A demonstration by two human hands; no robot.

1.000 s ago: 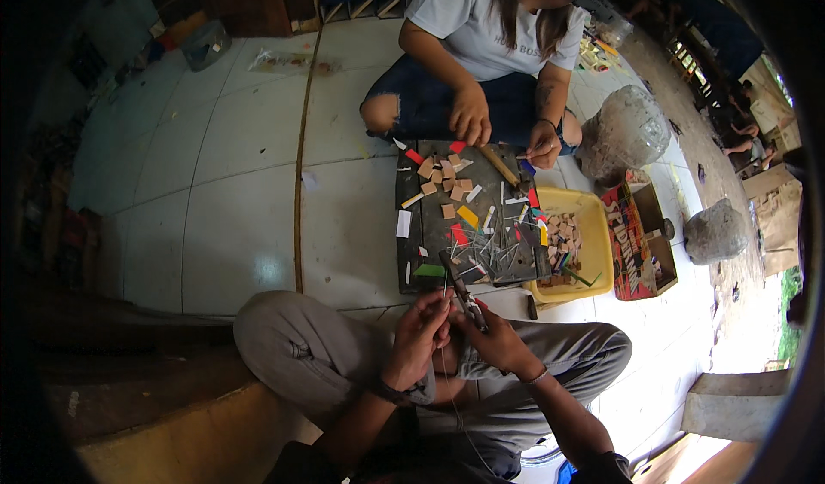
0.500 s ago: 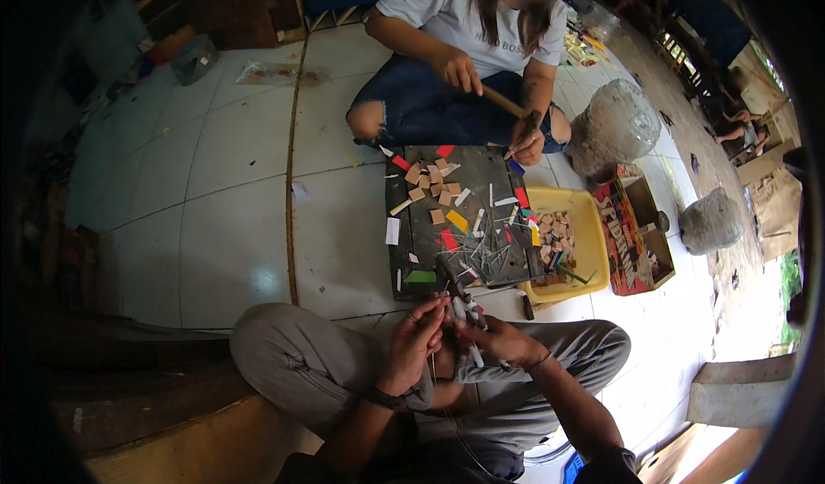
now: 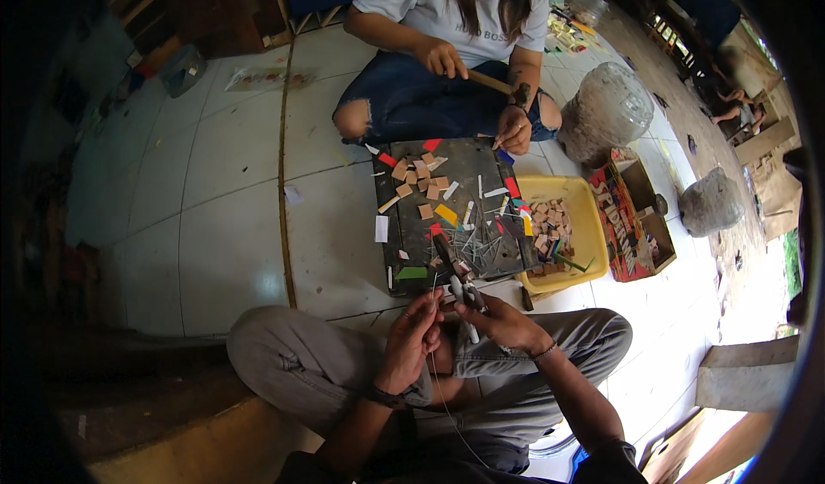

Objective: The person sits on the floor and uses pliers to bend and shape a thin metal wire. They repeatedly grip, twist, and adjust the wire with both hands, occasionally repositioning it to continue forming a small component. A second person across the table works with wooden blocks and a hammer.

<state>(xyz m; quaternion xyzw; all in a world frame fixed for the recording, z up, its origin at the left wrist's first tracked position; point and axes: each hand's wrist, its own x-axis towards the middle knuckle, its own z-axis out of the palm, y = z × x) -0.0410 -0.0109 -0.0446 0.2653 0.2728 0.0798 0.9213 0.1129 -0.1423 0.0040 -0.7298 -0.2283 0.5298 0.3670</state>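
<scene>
My left hand [image 3: 411, 347] pinches a thin wire [image 3: 443, 395], whose tip stands up past the fingers while its length trails down over my lap. In my right hand [image 3: 507, 322] is a pair of pliers [image 3: 456, 283] with whitish handles, its dark jaws pointing toward the board and close to the wire's tip. Both hands are close together above my crossed legs. On the dark board [image 3: 464, 159] in front lie several cut wire pieces [image 3: 474, 248], small wooden blocks [image 3: 414, 172] and scraps of red, yellow, green and white.
Across the board a person sits cross-legged, holding a hammer [image 3: 491, 81] over the board's far right corner. Right of the board stand a yellow tub [image 3: 593, 226] of small blocks and a cardboard box [image 3: 620, 226]. Beyond are two large clear containers [image 3: 608, 106] on the tiled floor.
The wire and pliers have shifted slightly, with more of the wire showing below my left hand. The other person's hammer head has lifted. The whole view has shifted a little.
</scene>
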